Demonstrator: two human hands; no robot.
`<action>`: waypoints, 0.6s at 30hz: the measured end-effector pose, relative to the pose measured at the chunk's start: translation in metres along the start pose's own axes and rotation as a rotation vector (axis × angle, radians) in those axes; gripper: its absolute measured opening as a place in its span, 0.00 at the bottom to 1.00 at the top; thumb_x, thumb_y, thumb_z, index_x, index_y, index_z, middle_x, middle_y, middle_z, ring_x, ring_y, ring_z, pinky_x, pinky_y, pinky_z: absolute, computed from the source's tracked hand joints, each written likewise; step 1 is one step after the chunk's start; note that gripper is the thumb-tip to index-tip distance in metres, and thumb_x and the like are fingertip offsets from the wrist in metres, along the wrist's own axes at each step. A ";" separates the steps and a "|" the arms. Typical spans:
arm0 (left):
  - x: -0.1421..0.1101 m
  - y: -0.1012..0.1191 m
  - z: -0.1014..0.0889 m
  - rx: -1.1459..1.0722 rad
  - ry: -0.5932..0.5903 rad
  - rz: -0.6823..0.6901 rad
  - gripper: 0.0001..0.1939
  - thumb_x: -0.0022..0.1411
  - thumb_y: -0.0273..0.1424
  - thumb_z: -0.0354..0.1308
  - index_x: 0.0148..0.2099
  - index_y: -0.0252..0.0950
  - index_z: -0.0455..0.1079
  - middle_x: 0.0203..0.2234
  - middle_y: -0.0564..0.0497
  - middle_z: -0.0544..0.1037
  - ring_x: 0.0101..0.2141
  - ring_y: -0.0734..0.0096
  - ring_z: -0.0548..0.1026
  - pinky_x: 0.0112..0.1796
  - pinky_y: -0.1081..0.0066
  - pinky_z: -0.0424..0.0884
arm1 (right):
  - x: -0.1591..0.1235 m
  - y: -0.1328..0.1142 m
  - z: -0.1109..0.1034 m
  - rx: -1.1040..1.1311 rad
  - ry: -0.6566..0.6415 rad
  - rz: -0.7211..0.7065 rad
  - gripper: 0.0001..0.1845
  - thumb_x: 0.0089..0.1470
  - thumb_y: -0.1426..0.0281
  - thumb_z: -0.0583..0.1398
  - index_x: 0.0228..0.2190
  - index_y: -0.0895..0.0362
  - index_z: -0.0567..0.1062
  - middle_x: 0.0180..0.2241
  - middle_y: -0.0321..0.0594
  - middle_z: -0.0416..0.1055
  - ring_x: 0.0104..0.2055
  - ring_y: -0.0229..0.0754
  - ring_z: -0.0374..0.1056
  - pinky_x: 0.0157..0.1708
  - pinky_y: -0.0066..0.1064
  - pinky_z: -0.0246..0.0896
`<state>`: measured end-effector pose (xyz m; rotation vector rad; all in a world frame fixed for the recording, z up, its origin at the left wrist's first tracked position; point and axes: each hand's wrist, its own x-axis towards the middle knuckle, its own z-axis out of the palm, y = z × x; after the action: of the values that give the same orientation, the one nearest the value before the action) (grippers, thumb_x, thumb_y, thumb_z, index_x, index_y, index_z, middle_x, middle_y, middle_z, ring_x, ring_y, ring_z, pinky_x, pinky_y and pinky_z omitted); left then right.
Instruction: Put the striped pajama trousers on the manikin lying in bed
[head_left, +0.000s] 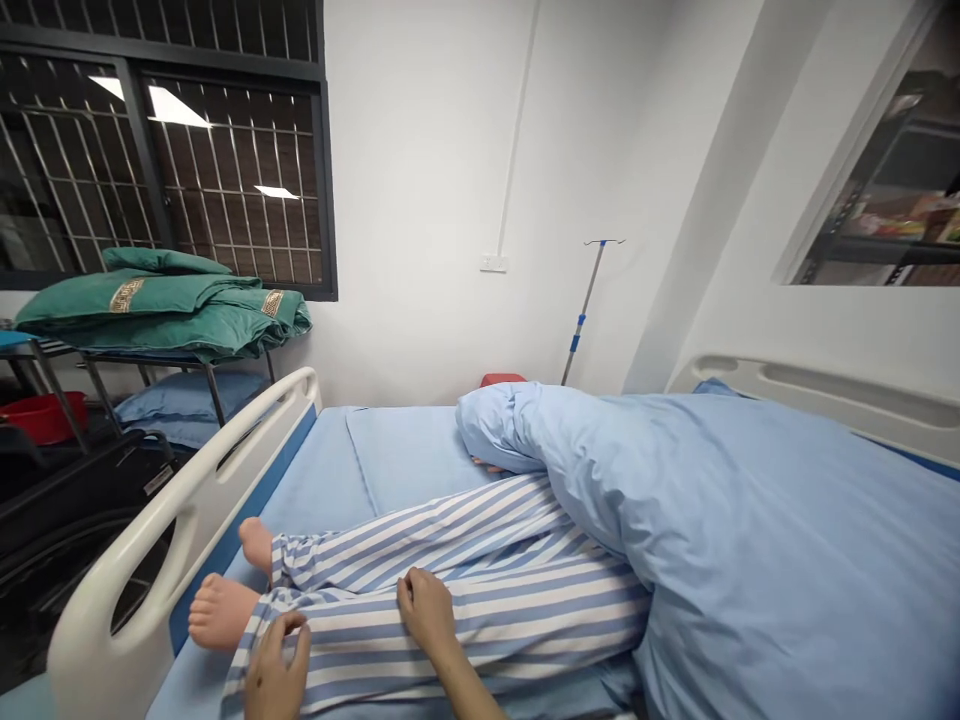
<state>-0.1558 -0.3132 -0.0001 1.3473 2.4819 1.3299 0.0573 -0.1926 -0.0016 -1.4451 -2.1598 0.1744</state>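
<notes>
Just under hands [276,670] [431,610] — striped trousers [360,648]

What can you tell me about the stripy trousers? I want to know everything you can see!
The trousers have blue and white stripes running along both legs. They look like soft, wrinkled cloth, bunched up at the ankles. They lie stretched out on the bed, with bare feet poking out. Their top is hidden under a blue quilt. The left hand is on the nearer leg by the ankle; the right hand is farther up it.
</notes>
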 end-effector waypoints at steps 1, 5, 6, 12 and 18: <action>0.003 0.010 0.005 -0.070 -0.073 -0.014 0.16 0.51 0.43 0.46 0.36 0.39 0.65 0.36 0.47 0.74 0.41 0.60 0.70 0.44 0.64 0.64 | 0.000 0.000 -0.001 0.006 0.001 0.002 0.13 0.57 0.68 0.49 0.25 0.56 0.69 0.26 0.39 0.71 0.30 0.39 0.65 0.28 0.28 0.45; 0.019 0.054 0.027 -0.256 -0.300 -0.074 0.15 0.53 0.45 0.47 0.32 0.39 0.66 0.30 0.52 0.75 0.35 0.65 0.72 0.39 0.69 0.66 | 0.000 0.000 -0.003 0.028 0.005 0.014 0.12 0.56 0.68 0.50 0.25 0.56 0.70 0.26 0.39 0.71 0.31 0.40 0.65 0.29 0.28 0.46; 0.022 0.062 0.034 -0.282 -0.327 -0.075 0.16 0.53 0.45 0.46 0.31 0.39 0.66 0.28 0.52 0.75 0.33 0.66 0.72 0.37 0.70 0.66 | 0.000 0.000 -0.003 0.031 0.008 0.021 0.12 0.56 0.68 0.50 0.25 0.56 0.70 0.26 0.39 0.71 0.31 0.40 0.65 0.29 0.28 0.46; 0.035 0.063 0.069 -0.002 -0.364 -0.040 0.13 0.56 0.38 0.43 0.28 0.38 0.65 0.23 0.52 0.73 0.30 0.68 0.71 0.32 0.72 0.63 | 0.000 -0.001 -0.002 0.039 0.030 0.038 0.10 0.55 0.69 0.50 0.26 0.55 0.70 0.27 0.39 0.70 0.32 0.41 0.65 0.30 0.29 0.47; 0.026 0.048 0.078 0.336 -0.276 0.154 0.10 0.56 0.32 0.45 0.30 0.39 0.67 0.29 0.49 0.74 0.36 0.68 0.70 0.34 0.73 0.60 | 0.002 -0.002 0.001 0.030 0.039 0.051 0.10 0.54 0.70 0.51 0.26 0.55 0.69 0.27 0.38 0.70 0.31 0.41 0.65 0.30 0.29 0.47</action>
<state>-0.1093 -0.2308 -0.0075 1.6834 2.5245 0.6971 0.0548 -0.1918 -0.0012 -1.4755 -2.0817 0.1949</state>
